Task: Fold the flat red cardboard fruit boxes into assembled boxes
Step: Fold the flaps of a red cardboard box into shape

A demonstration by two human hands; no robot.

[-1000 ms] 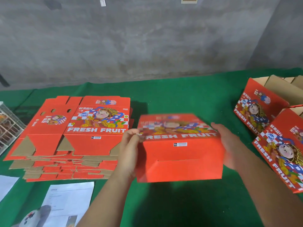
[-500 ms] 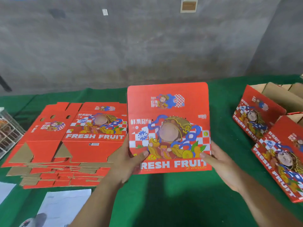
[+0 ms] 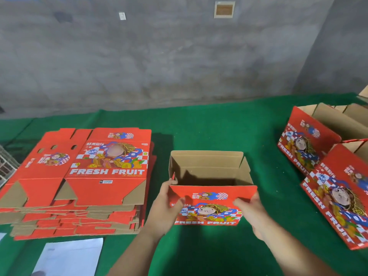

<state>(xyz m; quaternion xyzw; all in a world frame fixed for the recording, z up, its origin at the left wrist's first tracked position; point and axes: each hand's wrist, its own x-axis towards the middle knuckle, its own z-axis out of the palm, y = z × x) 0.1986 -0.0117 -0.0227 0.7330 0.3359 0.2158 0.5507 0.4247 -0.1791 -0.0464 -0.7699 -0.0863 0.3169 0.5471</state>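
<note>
A red fruit box stands upright on the green table, opened into a box shape with its brown inside showing and its top open. My left hand grips its near left corner, thumb on the printed front. My right hand grips the near right corner the same way. A stack of flat red boxes lies to the left of it.
Two assembled red boxes stand at the right edge of the green table. White paper sheets lie at the front left. A wire crate sits at the far left. A grey wall rises behind.
The box was held up with its printed front facing me; now it stands upright on the table with its open top showing, both hands still at its near corners.
</note>
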